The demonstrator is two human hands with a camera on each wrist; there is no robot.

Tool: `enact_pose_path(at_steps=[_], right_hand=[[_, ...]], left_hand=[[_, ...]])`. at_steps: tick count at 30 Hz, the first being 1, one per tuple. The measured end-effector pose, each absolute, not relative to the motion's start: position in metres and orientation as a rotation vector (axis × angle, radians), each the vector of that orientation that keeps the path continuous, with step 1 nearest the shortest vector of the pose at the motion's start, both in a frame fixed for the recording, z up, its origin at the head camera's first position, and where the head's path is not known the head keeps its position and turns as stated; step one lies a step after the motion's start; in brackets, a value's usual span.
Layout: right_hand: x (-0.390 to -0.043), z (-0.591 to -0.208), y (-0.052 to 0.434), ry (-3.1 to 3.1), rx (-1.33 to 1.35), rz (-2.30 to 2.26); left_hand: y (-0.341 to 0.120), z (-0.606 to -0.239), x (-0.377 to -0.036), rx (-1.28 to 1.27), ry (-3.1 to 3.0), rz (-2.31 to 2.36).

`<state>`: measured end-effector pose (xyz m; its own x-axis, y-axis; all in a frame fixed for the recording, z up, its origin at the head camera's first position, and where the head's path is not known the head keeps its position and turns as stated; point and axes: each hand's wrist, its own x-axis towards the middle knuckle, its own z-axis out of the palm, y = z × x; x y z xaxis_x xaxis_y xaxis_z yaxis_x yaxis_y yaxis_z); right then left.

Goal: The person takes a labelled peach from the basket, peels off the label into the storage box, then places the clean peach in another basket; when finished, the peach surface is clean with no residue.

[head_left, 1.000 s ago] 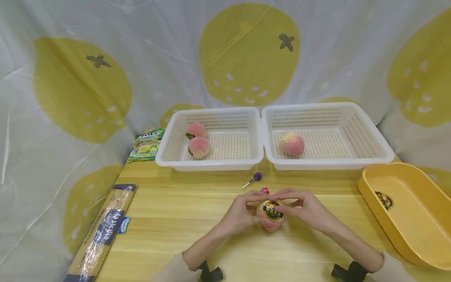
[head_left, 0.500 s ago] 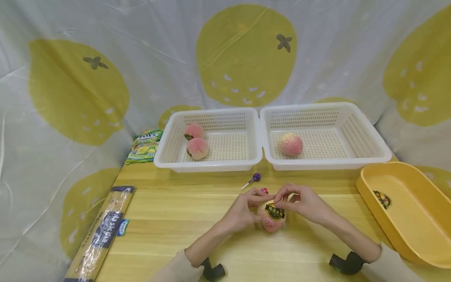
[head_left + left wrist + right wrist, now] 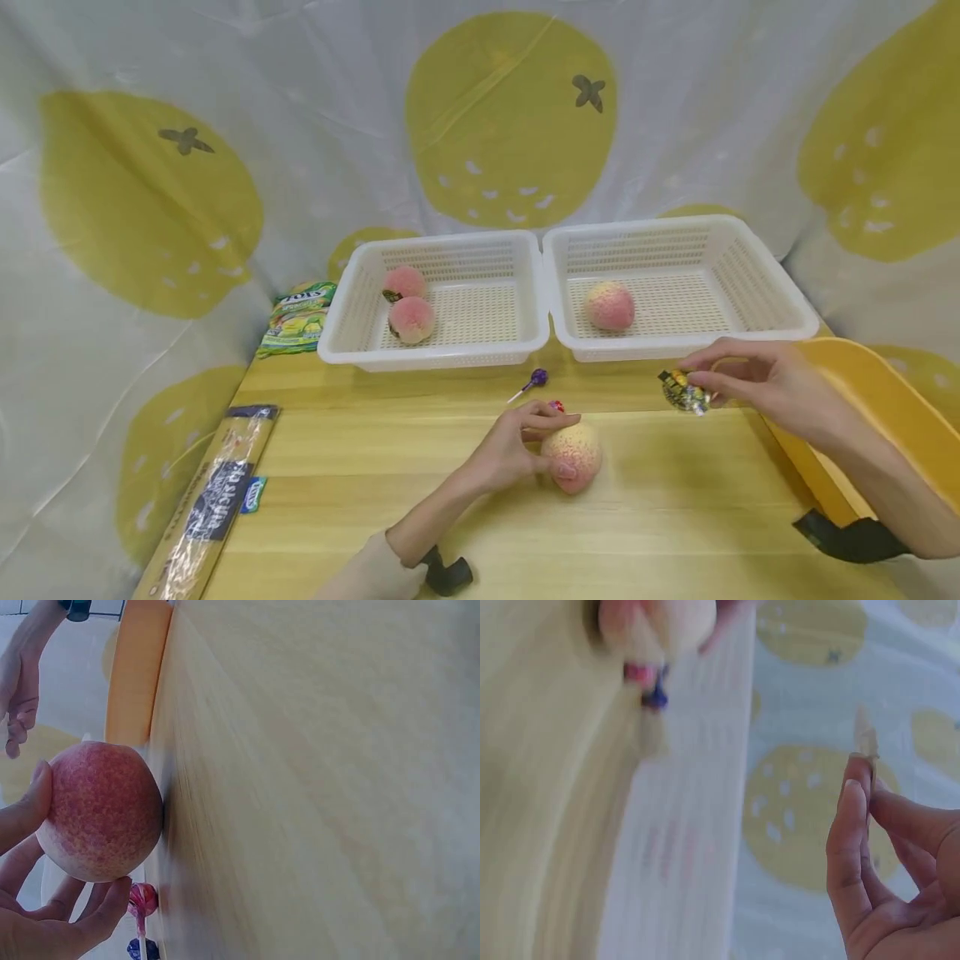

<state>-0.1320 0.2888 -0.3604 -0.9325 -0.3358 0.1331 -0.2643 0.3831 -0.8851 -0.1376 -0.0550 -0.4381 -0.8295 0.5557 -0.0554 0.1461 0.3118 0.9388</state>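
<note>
Left hand [image 3: 513, 450] is cupping the peach [image 3: 573, 455], likely soft and bruisable; right hand [image 3: 765, 382] is pinching the light, flimsy sticker [image 3: 682, 392] between fingertips.

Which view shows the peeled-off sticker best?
Head view: the sticker shows its dark printed face, pinched by the right hand above the table near the yellow tub. Right wrist view shows it only edge-on and blurred at the fingertips. Left wrist view shows the peach, no sticker.

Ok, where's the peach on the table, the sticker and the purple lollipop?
peach [image 3: 573, 454], head view, its speckled middle.
sticker [image 3: 681, 392], head view, its crumpled middle, pinched by the right hand [image 3: 772, 385].
purple lollipop [image 3: 539, 377], head view, its round head.
</note>
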Motion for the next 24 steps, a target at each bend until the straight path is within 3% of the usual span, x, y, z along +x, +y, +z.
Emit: enact_pose_path(at_steps=[11, 19, 24], right_hand=[[-0.149, -0.375, 0.420, 2.668, -0.170, -1.493], [-0.159, -0.401, 0.459, 2.588, -0.007, -1.126], [-0.168, -0.419, 0.476, 2.397, 0.050, -1.241]], left_hand=[[-0.060, -0.437, -0.138, 0.660, 2.220, 1.519], [-0.056, -0.435, -0.141, 0.688, 2.185, 1.515], [-0.054, -0.437, -0.141, 0.698, 2.181, 1.512]])
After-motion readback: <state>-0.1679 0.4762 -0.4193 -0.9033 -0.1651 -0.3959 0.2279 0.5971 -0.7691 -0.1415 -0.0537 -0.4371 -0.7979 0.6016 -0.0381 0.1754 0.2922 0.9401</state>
